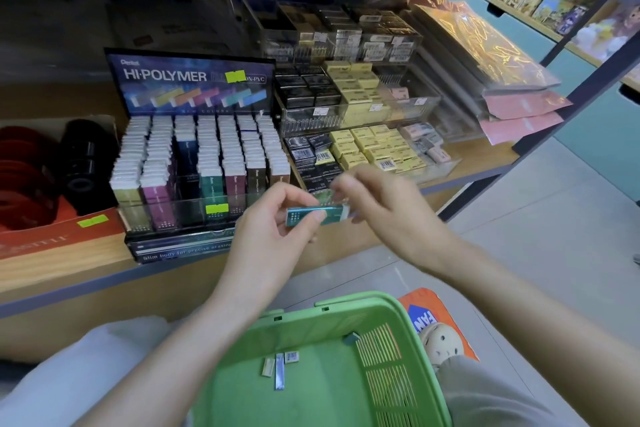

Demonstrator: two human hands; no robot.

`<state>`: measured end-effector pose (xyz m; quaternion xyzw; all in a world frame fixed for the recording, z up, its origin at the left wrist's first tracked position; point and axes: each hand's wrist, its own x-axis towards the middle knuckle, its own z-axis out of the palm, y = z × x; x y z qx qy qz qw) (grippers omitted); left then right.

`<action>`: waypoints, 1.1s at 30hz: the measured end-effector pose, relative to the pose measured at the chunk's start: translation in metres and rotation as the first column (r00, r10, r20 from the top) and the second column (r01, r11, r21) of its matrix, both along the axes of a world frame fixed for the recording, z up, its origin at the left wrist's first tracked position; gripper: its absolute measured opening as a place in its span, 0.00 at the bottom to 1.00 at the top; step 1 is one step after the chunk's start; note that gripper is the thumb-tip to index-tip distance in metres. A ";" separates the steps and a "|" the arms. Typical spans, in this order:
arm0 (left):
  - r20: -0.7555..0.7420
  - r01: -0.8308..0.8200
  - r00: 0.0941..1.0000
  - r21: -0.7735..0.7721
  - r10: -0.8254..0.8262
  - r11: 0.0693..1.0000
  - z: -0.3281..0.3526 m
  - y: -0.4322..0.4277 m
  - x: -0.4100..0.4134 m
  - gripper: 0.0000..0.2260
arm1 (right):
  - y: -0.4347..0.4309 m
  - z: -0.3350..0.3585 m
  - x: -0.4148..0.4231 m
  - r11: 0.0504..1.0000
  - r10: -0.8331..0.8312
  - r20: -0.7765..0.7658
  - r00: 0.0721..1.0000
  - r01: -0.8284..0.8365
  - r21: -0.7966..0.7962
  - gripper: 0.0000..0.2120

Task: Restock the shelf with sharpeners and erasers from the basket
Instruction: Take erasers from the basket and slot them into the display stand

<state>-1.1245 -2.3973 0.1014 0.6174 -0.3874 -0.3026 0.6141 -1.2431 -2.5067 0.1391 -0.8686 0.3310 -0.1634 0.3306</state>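
Both hands pinch a teal eraser (316,215) above the green basket (398,315): left hand (273,218) at its middle, right hand (374,201) at its white end. A display box (194,87) of erasers stands on the shelf (86,267) just behind.

Wooden shelf board with grey edge (79,263), bearing, left to right: red cardboard box (65,230), dark-blue cardboard display of slim erasers (194,152), clear acrylic tiers of black and yellow block erasers (360,135), cellophane-wrapped pink packs (519,118).

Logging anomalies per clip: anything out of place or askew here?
Mildly: the black erasers in the front clear tray lie jumbled at angles, and the Hi-Polymer display has a gap in its third column.
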 end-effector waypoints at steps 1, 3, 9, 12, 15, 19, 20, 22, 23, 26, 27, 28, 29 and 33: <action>0.008 -0.010 1.000 -0.024 0.010 1.000 0.001 0.003 0.001 0.07 | 0.009 -0.001 -0.001 0.998 0.029 0.009 1.000 -0.029 0.057 0.09; 0.032 -0.027 0.999 -0.066 0.029 0.997 0.004 0.011 0.005 0.07 | 0.023 -0.003 0.000 0.987 0.061 0.070 0.996 -0.071 0.145 0.02; 0.493 -0.126 0.850 -0.153 0.187 0.980 0.015 0.045 0.034 0.06 | 0.042 0.017 0.012 0.994 -0.001 0.239 0.971 -0.026 0.110 0.03; 0.648 -0.210 0.711 -0.173 0.272 0.962 0.014 0.059 0.063 0.06 | 0.042 0.028 0.033 0.999 -0.033 0.269 0.962 0.024 0.035 0.06; 0.737 -0.252 0.632 -0.096 0.239 0.963 0.007 0.069 0.089 0.12 | 0.049 0.031 0.059 0.999 -0.015 0.260 0.965 0.025 -0.036 0.06; 0.813 -0.224 0.568 0.002 0.129 0.974 -0.006 0.081 0.108 0.13 | 0.057 0.029 0.085 0.986 0.065 0.145 0.987 -0.041 -0.164 0.03; 0.816 -0.210 0.568 0.017 0.107 0.978 -0.008 0.084 0.110 0.14 | 0.057 0.029 0.089 0.980 0.091 0.111 0.990 -0.069 -0.189 0.03; 0.812 -0.180 0.578 0.037 0.075 0.983 -0.009 0.087 0.113 0.17 | 0.055 0.028 0.094 0.956 0.135 0.064 0.989 -0.113 -0.269 0.01; 0.809 -0.169 0.584 0.039 0.068 0.985 -0.009 0.088 0.113 0.18 | 0.054 0.028 0.096 0.944 0.149 0.053 0.987 -0.126 -0.305 0.02; 0.801 -0.148 0.595 0.029 0.066 0.989 -0.009 0.087 0.114 0.18 | 0.050 0.027 0.101 0.923 0.174 0.026 0.984 -0.153 -0.352 0.02; 0.794 -0.148 0.604 0.025 0.071 0.989 -0.008 0.086 0.113 0.17 | 0.049 0.026 0.102 0.915 0.181 0.017 0.983 -0.161 -0.371 0.03; 0.786 -0.151 0.614 0.021 0.077 0.988 -0.008 0.086 0.113 0.17 | 0.049 0.025 0.103 0.898 0.191 0.009 0.982 -0.171 -0.405 0.03; 0.778 -0.155 0.623 0.017 0.084 0.988 -0.008 0.086 0.112 0.17 | 0.049 0.024 0.104 0.876 0.204 0.003 0.979 -0.181 -0.448 0.04; 0.768 -0.160 0.633 0.015 0.091 0.987 -0.006 0.085 0.111 0.16 | 0.052 0.019 0.105 0.843 0.220 0.031 0.975 -0.174 -0.510 0.04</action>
